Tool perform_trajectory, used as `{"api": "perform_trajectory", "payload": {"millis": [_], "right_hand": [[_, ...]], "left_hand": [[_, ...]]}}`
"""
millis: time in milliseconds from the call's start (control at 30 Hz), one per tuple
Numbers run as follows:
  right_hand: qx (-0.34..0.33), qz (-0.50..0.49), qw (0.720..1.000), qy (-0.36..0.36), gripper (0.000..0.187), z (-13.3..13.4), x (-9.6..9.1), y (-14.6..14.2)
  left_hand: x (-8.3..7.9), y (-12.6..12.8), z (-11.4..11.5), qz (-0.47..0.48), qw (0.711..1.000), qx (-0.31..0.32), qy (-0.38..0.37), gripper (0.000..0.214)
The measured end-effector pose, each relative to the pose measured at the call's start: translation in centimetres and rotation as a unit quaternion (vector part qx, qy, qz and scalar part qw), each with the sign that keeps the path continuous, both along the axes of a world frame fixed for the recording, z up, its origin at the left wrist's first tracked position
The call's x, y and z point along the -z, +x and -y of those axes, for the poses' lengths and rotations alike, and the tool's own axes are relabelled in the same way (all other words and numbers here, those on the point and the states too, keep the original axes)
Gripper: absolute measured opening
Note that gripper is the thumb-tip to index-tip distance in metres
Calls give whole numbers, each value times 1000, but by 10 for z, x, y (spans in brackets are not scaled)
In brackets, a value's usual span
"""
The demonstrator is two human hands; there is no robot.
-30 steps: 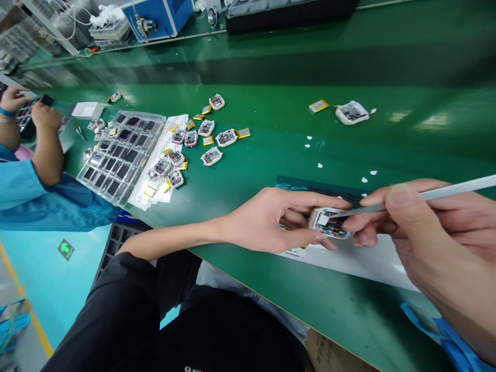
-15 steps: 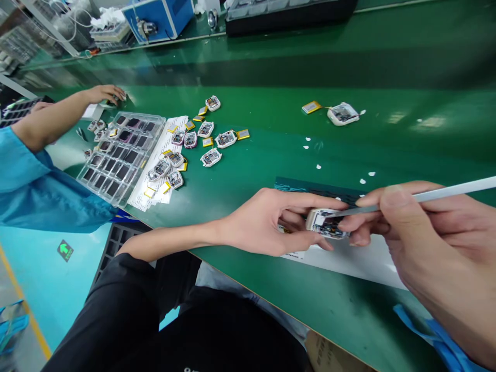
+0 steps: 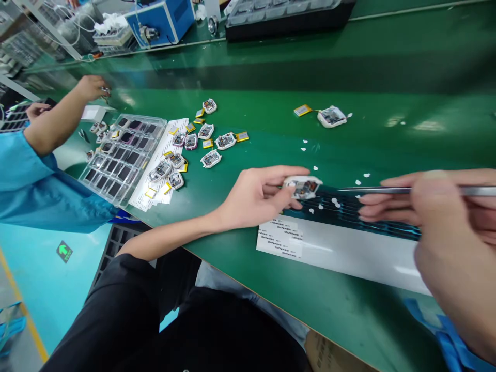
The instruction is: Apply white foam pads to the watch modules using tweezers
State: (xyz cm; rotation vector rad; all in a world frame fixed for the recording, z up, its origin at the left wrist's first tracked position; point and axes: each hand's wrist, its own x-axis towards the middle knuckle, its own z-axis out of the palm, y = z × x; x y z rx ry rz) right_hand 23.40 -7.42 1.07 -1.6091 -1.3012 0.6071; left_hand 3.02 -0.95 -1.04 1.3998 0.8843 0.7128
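My left hand [image 3: 258, 195] pinches a small white device shell [image 3: 303, 186] with an exposed circuit board, holding it just above the green table. My right hand [image 3: 434, 212] is closed round a thin metal tweezer [image 3: 387, 190] whose tip points left, a short gap from the shell. Under both hands lies a dark sheet of small parts [image 3: 360, 212] and a white label strip [image 3: 333, 248]. Small white bits [image 3: 315, 168] are scattered beyond the shell.
A cluster of open shells with yellow batteries [image 3: 194, 144] lies at left beside a clear compartment tray [image 3: 120, 155]. Another shell with battery [image 3: 331, 116] sits farther back. A co-worker in a blue sleeve [image 3: 42, 175] reaches near the tray. A blue machine [image 3: 163, 20] stands behind.
My left hand has lifted the shell away to the left and back. The tweezer has come off the shell and now lies level. The co-worker's hand moved towards the far side of the tray.
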Motion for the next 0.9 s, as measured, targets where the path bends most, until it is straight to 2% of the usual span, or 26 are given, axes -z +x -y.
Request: {"api": "perform_trajectory", "payload": {"millis": [33,133,233,300,400,500,600,700,833,900], "right_hand": [[-6,7,1000,-10,33,-3,2,2],[-79,42,996,-29,37,-11,15,6],[-112,65,991,-28,41,-17,32,10],[-125,85,988,-21,42,-21,40,13],[-153,108,982,-3,44,-24,43,17],[-179,126,975,29,41,-24,41,18],[-186,152,967,79,31,-21,42,16],[-179,185,956,139,25,-19,46,10],[-172,220,937,209,15,-19,49,4],[-167,234,929,233,17,-19,47,5]], "left_hand": [[1,-1,-4,6,1000,-10,6,33],[-1,-5,-15,2,1000,-9,26,26],[-6,-11,-21,-58,990,44,123,18],[-9,-15,-23,-125,960,116,223,17],[-10,-17,-25,-222,888,234,329,21],[-8,-16,-25,-297,826,296,377,27],[-6,-13,-26,-332,792,320,400,31],[-5,-12,-27,-333,784,325,411,28],[-2,-12,-29,-307,794,327,411,29],[-2,-13,-30,-308,792,327,414,29]]}}
